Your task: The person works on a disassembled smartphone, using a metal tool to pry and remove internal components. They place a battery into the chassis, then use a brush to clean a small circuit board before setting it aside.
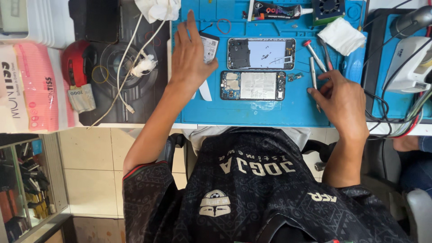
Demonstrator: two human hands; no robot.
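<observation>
Now our left hand [189,56] lies spread, fingers released, on the phone battery [208,47] at ten o'clock of the opened phone [253,85]; at three o'clock, our right hand [343,102] pinches a metal screwdriver [313,72] on the blue mat [252,112].

Bright, even light from above; soft small shadows; the edges bend a bit; far corners maybe blurry.
</observation>
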